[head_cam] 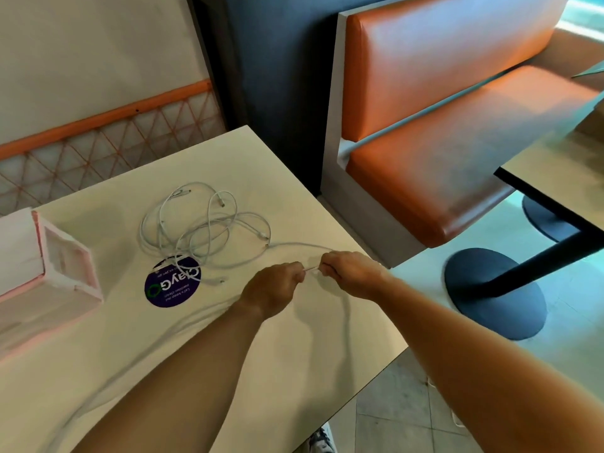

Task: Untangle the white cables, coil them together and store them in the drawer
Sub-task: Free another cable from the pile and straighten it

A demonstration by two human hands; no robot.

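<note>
The left hand point(274, 289) and right hand point(351, 271) are close together near the table's point(294, 354) right edge. Each pinches one strand of the cables point(202, 223), with a short stretch taut between them. The tangle lies mid-table, overlapping a sticker point(170, 286). The drawer point(65, 266) sits at the left edge.

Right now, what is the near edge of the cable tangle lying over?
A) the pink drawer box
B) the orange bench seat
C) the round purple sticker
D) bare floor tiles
C: the nearest loops of the white cables cross the top edge of the round purple sticker on the table, while the pink drawer box sits apart to the left.
</note>
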